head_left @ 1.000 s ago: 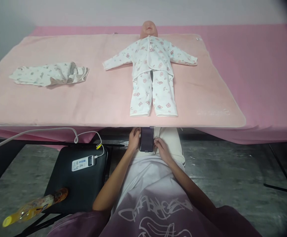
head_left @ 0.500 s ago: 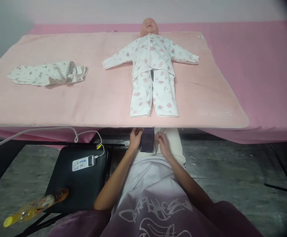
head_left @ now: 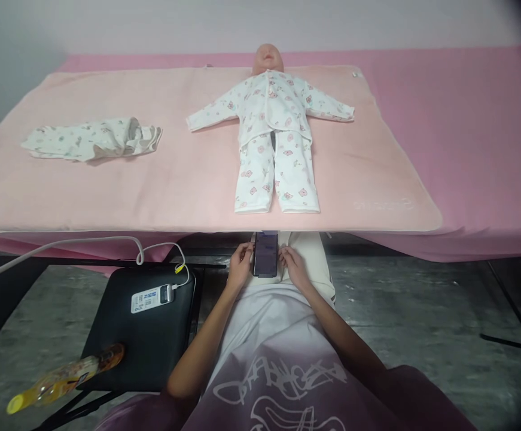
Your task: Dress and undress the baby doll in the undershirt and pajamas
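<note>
A dark phone point(head_left: 266, 256) lies in the lap below the table's front edge. My left hand point(head_left: 240, 263) is at its left side, fingers curled together near the phone's edge. At the right side, my right hand point(head_left: 294, 266) has its fingers bent close to the phone. Whether either hand grips it is too small to tell. On the pink mat point(head_left: 197, 179), a doll point(head_left: 268, 58) lies on its back in a white patterned top point(head_left: 276, 105) and matching trousers point(head_left: 296, 170), its arms spread. A folded patterned cloth point(head_left: 92, 139) rests left of the doll.
At the lower left stands a black stool point(head_left: 143, 341) bearing a white power bank point(head_left: 151, 298) with a cable point(head_left: 85, 239) plugged in. A bottle with a yellow cap point(head_left: 58, 383) lies across the stool's front left corner. Pink cloth point(head_left: 475, 137) covers the table.
My left hand has moved slightly left and down, away from the phone's upper part. My right hand has shifted a little left. The view has tilted slightly, and the phone's screen looks brighter.
</note>
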